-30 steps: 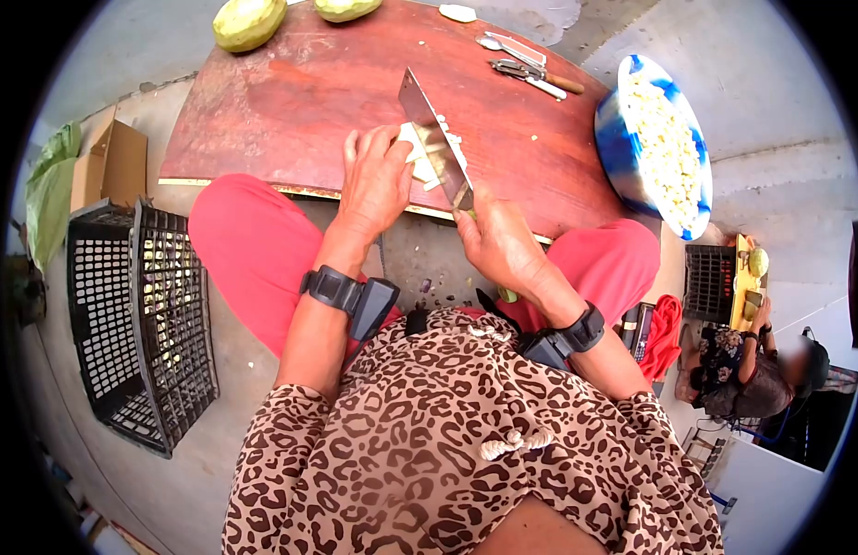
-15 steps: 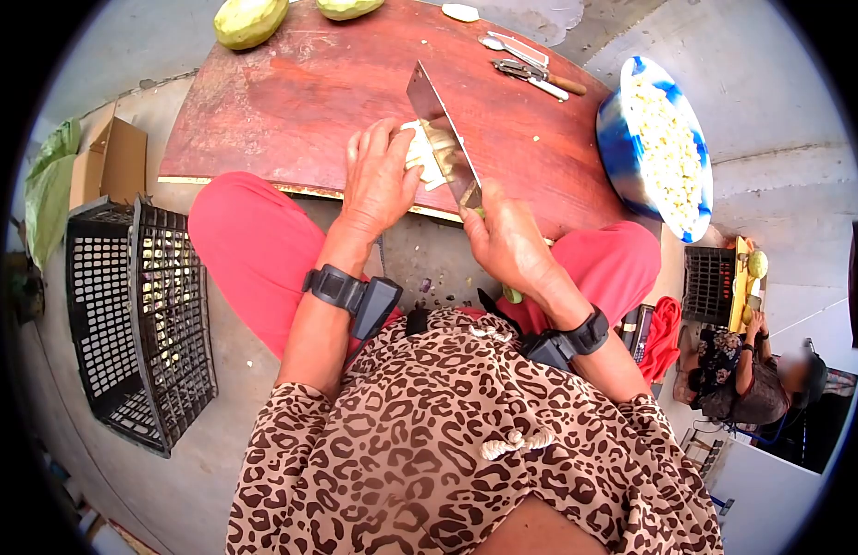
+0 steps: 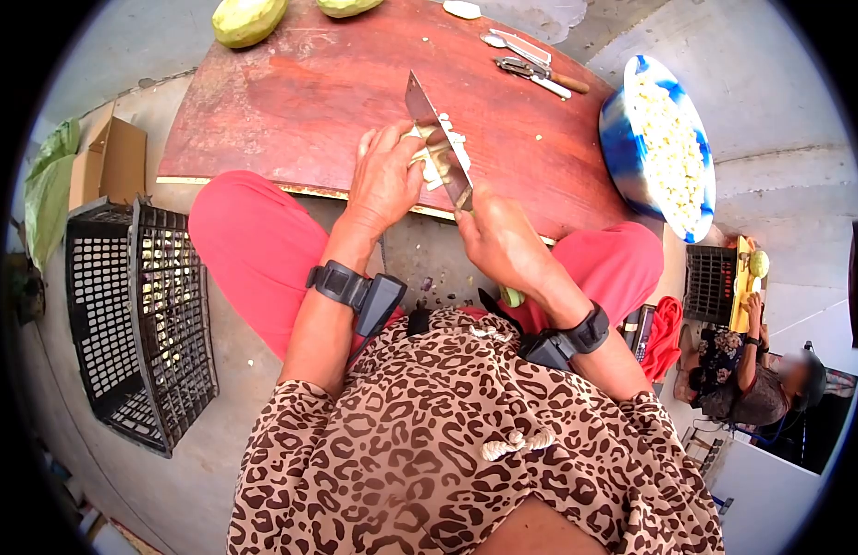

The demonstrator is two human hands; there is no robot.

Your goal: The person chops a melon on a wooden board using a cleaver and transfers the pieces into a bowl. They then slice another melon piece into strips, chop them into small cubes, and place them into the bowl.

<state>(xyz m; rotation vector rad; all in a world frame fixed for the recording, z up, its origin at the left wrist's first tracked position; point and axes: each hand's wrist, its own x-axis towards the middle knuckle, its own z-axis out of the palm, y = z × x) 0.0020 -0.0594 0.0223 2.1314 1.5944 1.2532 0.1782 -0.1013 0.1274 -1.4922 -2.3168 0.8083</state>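
My right hand (image 3: 505, 236) is closed round the handle of a cleaver (image 3: 427, 113). Its broad blade stands on edge on the red wooden table (image 3: 290, 111), near the front rim. My left hand (image 3: 382, 178) bends its fingers over pale vegetable strips (image 3: 431, 173), pressing them against the board just left of the blade. Small cut white bits (image 3: 457, 138) lie on the blade's right side. Part of the strips is hidden by the fingers and the steel.
A blue-and-white basin (image 3: 617, 139) of chopped pale pieces stands at the table's right. Peeled green vegetables (image 3: 248, 20) lie at the far left edge. A peeler (image 3: 526, 69) and spoon (image 3: 493, 41) rest farther back. A black crate (image 3: 105, 314) is leftward; another person (image 3: 748, 388) works at right.
The cleaver has shifted slightly down and left with my right hand. Cut white bits now show right of the blade, and the strips under my left hand look shorter.
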